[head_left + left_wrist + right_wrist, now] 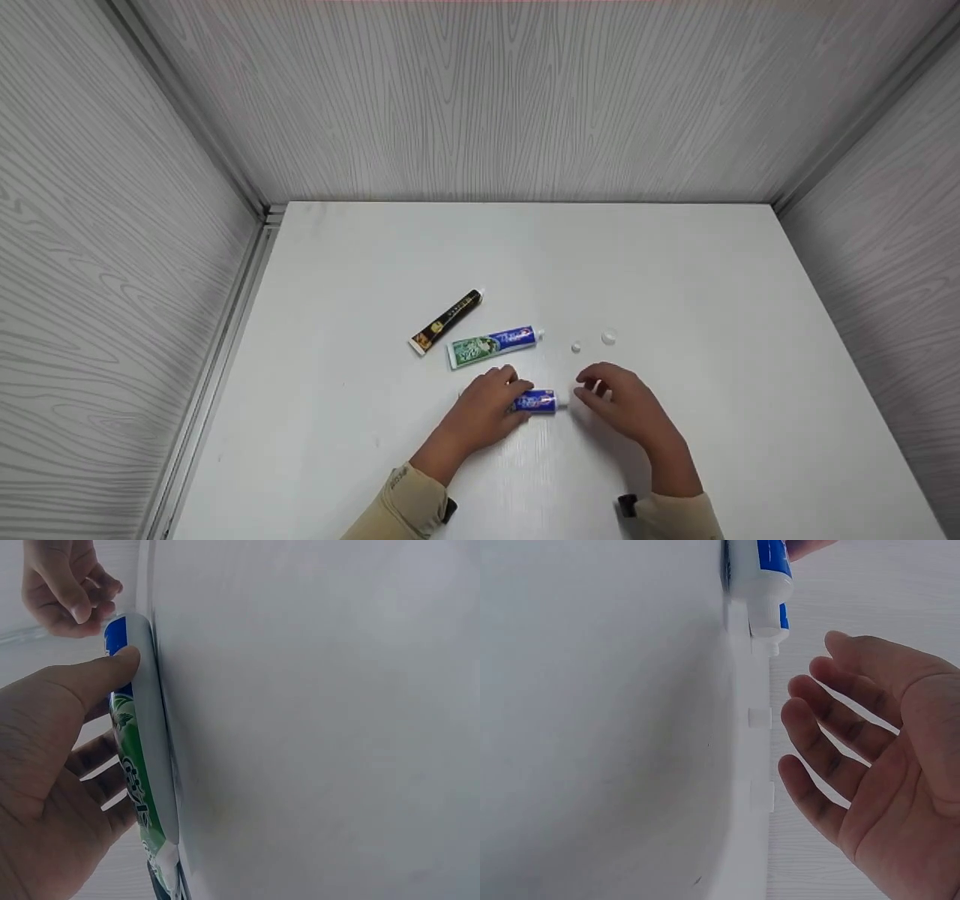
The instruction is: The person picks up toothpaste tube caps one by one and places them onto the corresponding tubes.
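Note:
My left hand (487, 405) holds a blue, green and white toothpaste tube (536, 402) flat on the table, its white capped end pointing right. In the left wrist view the thumb and fingers lie on either side of the tube (135, 757). Just right of that end hovers my right hand (619, 401), fingers loosely bent and holding nothing. The right wrist view shows a ridged white cap (765, 611) on the tube, apart from the right fingertips (795, 709).
Behind the left hand lie another green and blue toothpaste tube (495, 345) and a black tube (447, 322). Two loose white caps, a small one (576, 346) and a larger one (608, 337), rest on the white table (637, 262). Wood-grain panels (480, 97) enclose the table.

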`<state>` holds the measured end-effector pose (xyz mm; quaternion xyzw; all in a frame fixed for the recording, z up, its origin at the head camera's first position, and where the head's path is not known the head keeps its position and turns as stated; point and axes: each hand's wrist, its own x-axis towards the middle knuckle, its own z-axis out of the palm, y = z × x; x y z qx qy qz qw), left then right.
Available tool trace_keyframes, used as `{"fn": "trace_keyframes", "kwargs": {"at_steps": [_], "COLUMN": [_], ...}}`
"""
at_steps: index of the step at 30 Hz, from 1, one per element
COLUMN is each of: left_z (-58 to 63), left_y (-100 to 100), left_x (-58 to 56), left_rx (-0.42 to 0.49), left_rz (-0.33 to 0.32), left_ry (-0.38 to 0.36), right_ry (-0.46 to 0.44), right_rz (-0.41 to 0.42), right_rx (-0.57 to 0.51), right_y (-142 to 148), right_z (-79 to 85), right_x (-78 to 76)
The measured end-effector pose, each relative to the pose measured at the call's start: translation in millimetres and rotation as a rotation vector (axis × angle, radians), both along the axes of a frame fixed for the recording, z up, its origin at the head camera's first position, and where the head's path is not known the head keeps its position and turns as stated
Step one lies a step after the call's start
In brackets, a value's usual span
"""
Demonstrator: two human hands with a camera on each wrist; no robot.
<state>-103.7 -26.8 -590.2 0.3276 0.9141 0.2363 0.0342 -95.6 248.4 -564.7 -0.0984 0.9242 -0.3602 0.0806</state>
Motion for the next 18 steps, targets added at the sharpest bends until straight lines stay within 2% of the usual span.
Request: {"fn": "trace_keyframes", "kwargs": {"at_steps": [5, 12, 18], "left_z": [1.0, 5.1, 6.5], "left_y": [0.8, 0.8, -1.1], "left_x": [-2.2, -6.9, -9.0], "left_rx": [0.019, 0.037, 0.090], "left_rz": [-0.002, 0.003, 0.070], "left_ry": [0.010, 0.031, 0.042], "right_ry": [0.033, 0.031, 0.037], "right_rz": [-0.035, -0.074, -0.081], "right_rx": [0.027, 0.030, 0.033], "right_y": [3.0, 8.4, 11.4], "right_z": [0.4, 1.0, 0.4], "right_x": [-6.7, -20.5, -29.9]}}
